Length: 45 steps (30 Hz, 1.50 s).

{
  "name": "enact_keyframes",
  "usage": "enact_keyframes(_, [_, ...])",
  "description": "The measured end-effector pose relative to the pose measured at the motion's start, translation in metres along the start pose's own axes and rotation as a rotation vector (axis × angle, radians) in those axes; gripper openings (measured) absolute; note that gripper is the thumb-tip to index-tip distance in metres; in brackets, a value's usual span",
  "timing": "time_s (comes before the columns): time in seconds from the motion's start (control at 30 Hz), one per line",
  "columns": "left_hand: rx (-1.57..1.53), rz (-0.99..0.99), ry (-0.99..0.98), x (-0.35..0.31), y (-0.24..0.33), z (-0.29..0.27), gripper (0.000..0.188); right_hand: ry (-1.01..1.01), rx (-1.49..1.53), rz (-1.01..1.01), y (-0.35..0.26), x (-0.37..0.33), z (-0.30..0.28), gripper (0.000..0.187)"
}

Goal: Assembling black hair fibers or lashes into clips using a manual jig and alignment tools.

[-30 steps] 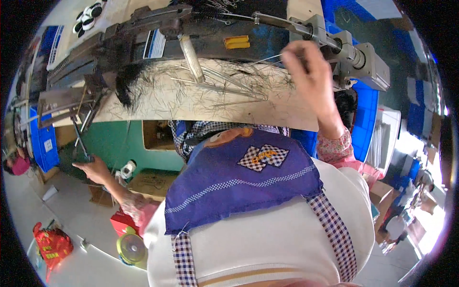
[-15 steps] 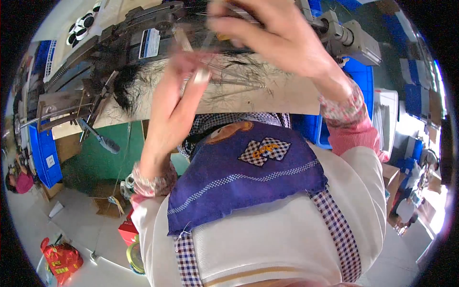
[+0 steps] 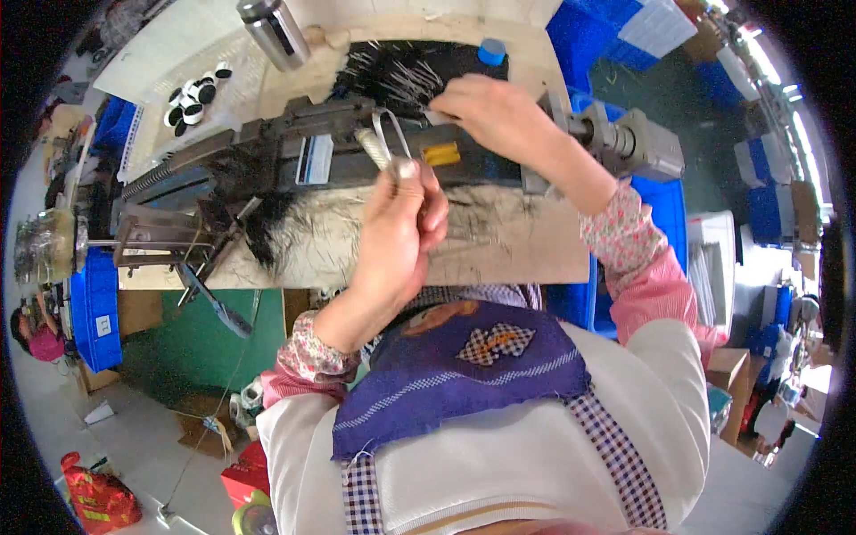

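My left hand (image 3: pixel 399 218) is closed around the lower end of a U-bent metal strip (image 3: pixel 390 134), which sticks up above the fingers. Beside the strip rises a pale, ribbed rod-like piece (image 3: pixel 371 148); I cannot tell if it is held too. At the far side, my right hand (image 3: pixel 504 116) reaches over a black mat (image 3: pixel 464 61) with its fingertips pinched at the edge of a pile of thin silvery and black strands (image 3: pixel 397 80). What those fingertips hold is hidden. A dark metal machine bed (image 3: pixel 285 143) runs between the hands and the mat's far edge.
Loose dark strands litter the wooden tabletop (image 3: pixel 553 236). A yellow piece (image 3: pixel 441 154) and a blue-white card (image 3: pixel 315 159) lie on the machine. A steel flask (image 3: pixel 273 34), a tray of black-and-white caps (image 3: pixel 190 102) and a blue cap (image 3: pixel 491 52) stand farther back. A motor (image 3: pixel 655 147) sits right.
My hands have drawn apart: the right now reaches the strand pile, while the left holds the metal strip upright. The view has tilted, showing more of the table's far side.
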<state>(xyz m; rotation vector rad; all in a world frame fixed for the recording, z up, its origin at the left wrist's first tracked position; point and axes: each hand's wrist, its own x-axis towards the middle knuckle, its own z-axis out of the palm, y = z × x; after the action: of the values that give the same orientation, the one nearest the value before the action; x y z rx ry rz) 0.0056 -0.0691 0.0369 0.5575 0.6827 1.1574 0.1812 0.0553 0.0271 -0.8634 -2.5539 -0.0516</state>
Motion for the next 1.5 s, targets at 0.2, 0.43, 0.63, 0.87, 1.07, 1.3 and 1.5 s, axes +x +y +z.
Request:
enact_keyframes(0.2, [-0.917,0.003,-0.18,-0.017,0.078,-0.056,0.014,0.003,-0.036,-0.04,-0.014,0.002,-0.001,0.023])
enact_keyframes(0.43, [0.425,0.262,0.039,-0.033,0.044,-0.08,0.021,0.07,-0.023,0.293,0.021,0.033,-0.005,0.013])
enact_keyframes(0.63, [1.116,0.162,-0.224,0.097,-0.001,-0.031,0.024,-0.191,0.018,0.202,0.064,0.068,-0.003,0.029])
enact_keyframes(0.87, [1.888,0.784,-0.049,0.101,0.027,-0.035,0.014,-0.113,0.174,-0.079,0.013,0.016,-0.011,0.019])
enact_keyframes(1.07, [1.998,1.153,0.106,0.07,0.062,-0.04,0.017,0.103,0.444,-0.013,0.0,0.033,0.005,0.016])
enact_keyframes(1.3, [0.7,0.421,0.33,0.012,-0.018,-0.076,0.022,0.14,0.466,0.054,-0.008,0.057,0.039,0.014])
enact_keyframes(1.5, [-0.81,-0.15,-0.188,0.031,0.04,-0.099,0.056,0.102,0.382,0.089,-0.013,0.053,0.04,0.012])
